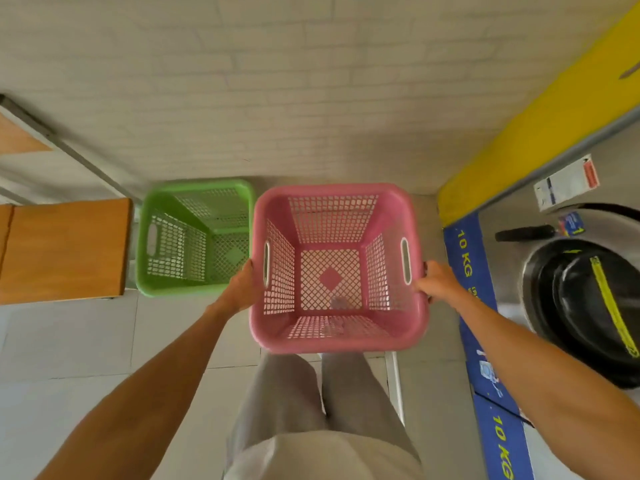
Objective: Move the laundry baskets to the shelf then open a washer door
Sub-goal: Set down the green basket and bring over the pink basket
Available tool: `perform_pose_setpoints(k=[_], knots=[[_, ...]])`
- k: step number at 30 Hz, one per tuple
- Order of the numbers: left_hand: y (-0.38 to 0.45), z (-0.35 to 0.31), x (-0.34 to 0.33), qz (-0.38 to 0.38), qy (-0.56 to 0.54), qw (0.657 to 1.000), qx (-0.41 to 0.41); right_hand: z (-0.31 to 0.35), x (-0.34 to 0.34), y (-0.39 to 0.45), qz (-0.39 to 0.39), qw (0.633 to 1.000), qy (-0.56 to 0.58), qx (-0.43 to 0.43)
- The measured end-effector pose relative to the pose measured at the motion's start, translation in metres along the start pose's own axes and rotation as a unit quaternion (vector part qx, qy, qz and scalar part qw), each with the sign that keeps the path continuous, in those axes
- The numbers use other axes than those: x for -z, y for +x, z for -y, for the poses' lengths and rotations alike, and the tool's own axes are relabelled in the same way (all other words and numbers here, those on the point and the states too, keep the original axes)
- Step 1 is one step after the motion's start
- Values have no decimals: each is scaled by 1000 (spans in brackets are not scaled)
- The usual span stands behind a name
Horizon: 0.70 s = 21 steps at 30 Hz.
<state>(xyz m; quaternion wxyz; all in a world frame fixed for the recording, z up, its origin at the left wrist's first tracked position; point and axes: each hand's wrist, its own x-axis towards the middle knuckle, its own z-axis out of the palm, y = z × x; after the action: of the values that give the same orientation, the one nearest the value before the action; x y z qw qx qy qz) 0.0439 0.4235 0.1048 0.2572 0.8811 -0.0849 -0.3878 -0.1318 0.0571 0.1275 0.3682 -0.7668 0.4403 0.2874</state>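
A pink plastic laundry basket with mesh walls fills the middle of the head view, and it is empty. My left hand grips its left rim by the handle slot. On the opposite rim my right hand holds the other handle slot. A green laundry basket, also empty, stands on the floor just left of the pink one, against the white brick wall. At the right a washer shows its round dark door, shut, with a black handle above it.
A wooden shelf or bench top sits at the left, touching the green basket. A blue "10 KG" strip and a yellow band run along the washer front. My legs in light trousers stand on the pale tiled floor below the pink basket.
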Motion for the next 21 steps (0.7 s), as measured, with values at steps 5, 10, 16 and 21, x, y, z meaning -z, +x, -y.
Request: perform_pose_setpoints(k=[5, 10, 16, 21], knots=[[110, 10, -26, 12, 8, 999, 35, 10, -4, 108, 22, 999, -32, 3], [209, 40, -65, 14, 11, 999, 31, 8, -28, 211, 10, 999, -33, 28], [280, 60, -98, 22, 19, 999, 19, -2, -52, 290, -9, 999, -46, 17], [306, 65, -109, 34, 17, 999, 12, -3, -56, 317, -18, 998, -54, 5]])
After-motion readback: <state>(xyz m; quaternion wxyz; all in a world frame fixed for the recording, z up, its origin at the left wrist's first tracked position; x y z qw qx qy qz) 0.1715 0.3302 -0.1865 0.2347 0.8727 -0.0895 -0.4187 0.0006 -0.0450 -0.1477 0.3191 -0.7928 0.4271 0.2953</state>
